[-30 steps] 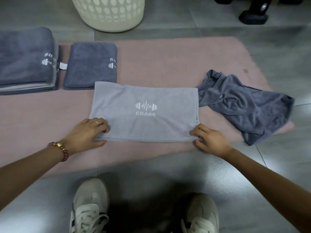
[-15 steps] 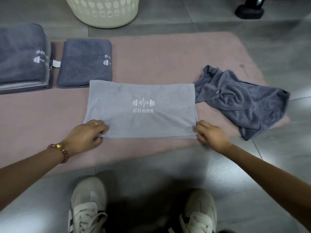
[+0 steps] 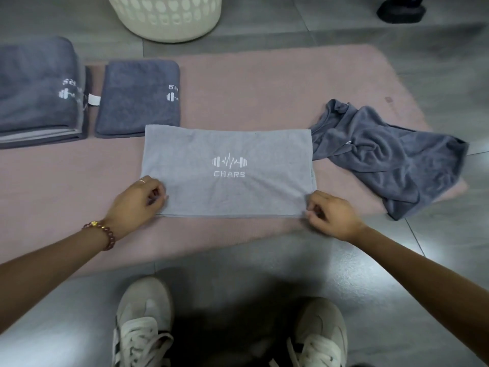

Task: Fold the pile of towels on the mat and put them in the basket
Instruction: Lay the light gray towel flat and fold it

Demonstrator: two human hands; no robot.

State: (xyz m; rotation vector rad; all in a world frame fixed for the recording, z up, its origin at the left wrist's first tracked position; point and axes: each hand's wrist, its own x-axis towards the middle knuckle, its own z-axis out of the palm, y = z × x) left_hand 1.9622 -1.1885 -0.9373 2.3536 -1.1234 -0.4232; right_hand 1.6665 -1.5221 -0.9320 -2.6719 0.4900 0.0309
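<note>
Head view is showing a light towel [image 3: 230, 192] lying flat on the pink mat [image 3: 251, 88], folded into a wide band, its CHARS logo facing up. The left grip [image 3: 137, 202] is pinching the towel's near left corner with curled fingers, and the right grip [image 3: 333, 215] is pinching the near right corner likewise. A bracelet [image 3: 103, 234] is sitting on the left wrist. A folded towel [image 3: 139, 98] is lying at the light towel's far left corner, its near edge meeting that corner, and a stack [image 3: 37, 94] of folded towels is lying just left of it. A crumpled towel [image 3: 383, 154] is touching the light towel's right edge and spilling off the mat onto the floor [image 3: 436, 247]. The basket [image 3: 169, 19] is standing on the floor beyond the mat, well apart from the light towel. Two shoes [image 3: 144, 321] are resting on the floor, nearest the camera.
</note>
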